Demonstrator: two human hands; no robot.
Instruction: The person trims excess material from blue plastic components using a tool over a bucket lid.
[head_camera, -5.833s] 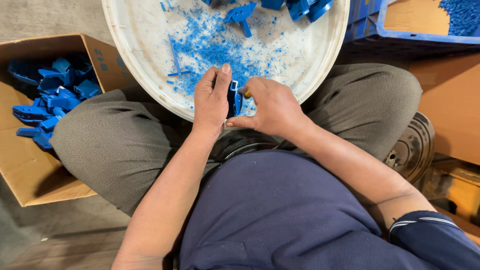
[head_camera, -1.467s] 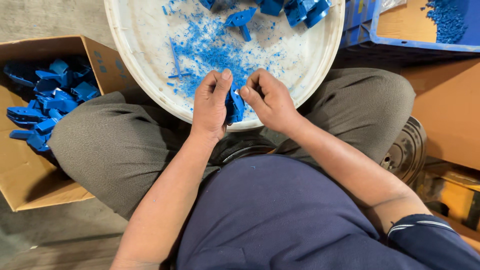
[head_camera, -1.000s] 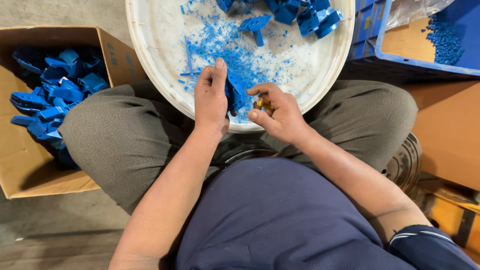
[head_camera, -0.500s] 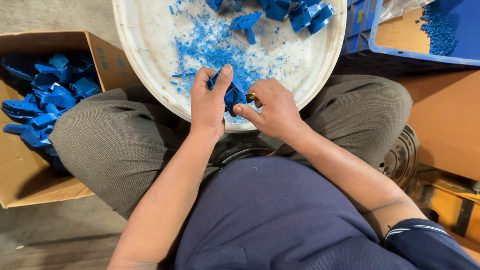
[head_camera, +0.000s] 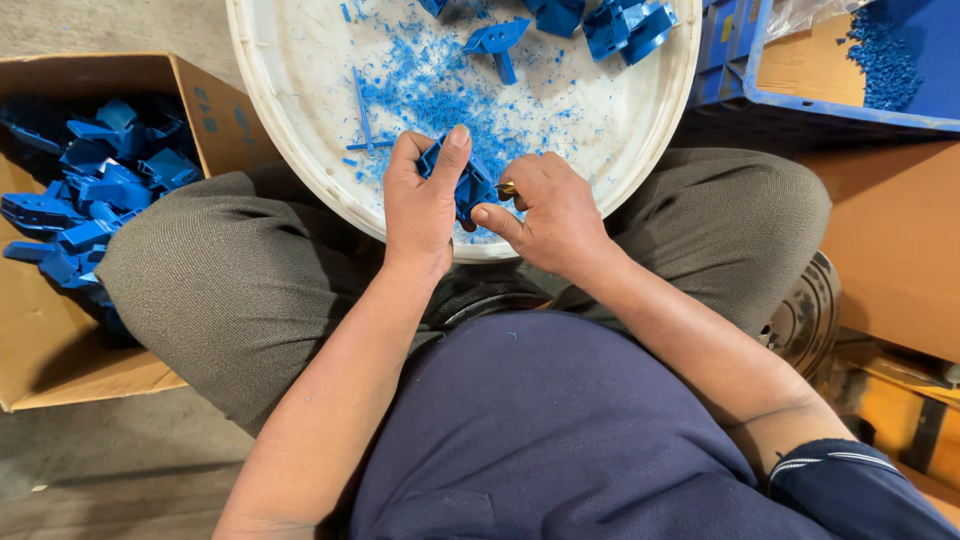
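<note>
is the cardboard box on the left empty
No, the brown cardboard box holds a heap of blue plastic parts.

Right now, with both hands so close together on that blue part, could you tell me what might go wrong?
The right hand seems to work a small brass-coloured tool against the blue plastic part gripped by the left hand; a slip could nick the left fingers. The white basin rests on the lap and could tip, spilling the blue shavings.
</note>
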